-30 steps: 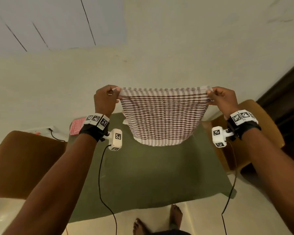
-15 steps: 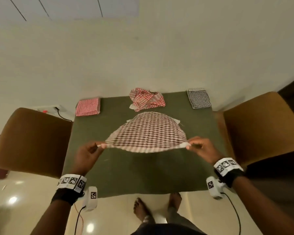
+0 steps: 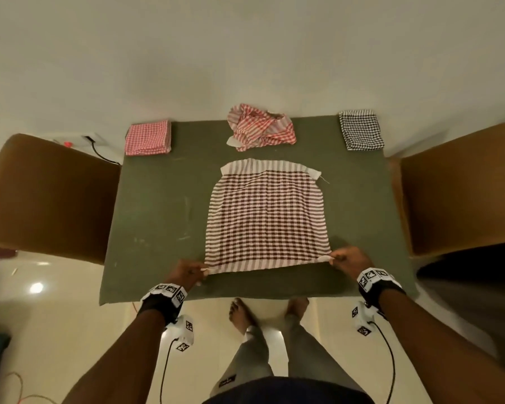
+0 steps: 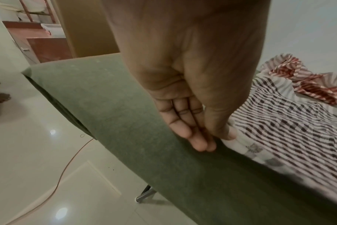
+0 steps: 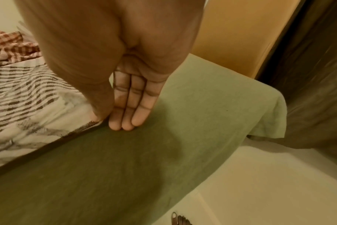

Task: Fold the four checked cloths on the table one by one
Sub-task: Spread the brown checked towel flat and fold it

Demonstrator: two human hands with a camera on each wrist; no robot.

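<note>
A brown-and-white checked cloth (image 3: 266,217) lies spread flat on the green table (image 3: 158,217). My left hand (image 3: 187,272) pinches its near left corner and my right hand (image 3: 349,258) pinches its near right corner, both low at the table top. In the left wrist view my left hand (image 4: 219,137) has its thumb on the cloth (image 4: 290,129). In the right wrist view my right hand (image 5: 104,117) has its thumb on the cloth (image 5: 25,99). A crumpled red checked cloth (image 3: 260,128) lies at the far middle. A folded red cloth (image 3: 148,137) sits far left, a folded black checked cloth (image 3: 360,129) far right.
Brown chairs stand at the left (image 3: 50,196) and right (image 3: 461,188) of the table. A cable and a wall socket (image 3: 91,141) are by the far left corner. My bare feet (image 3: 239,313) stand on the tiled floor at the near edge.
The brown checked cloth was held up stretched in the air, then swung down; now it lies flat on the table, with both hands lowered to its near corners.
</note>
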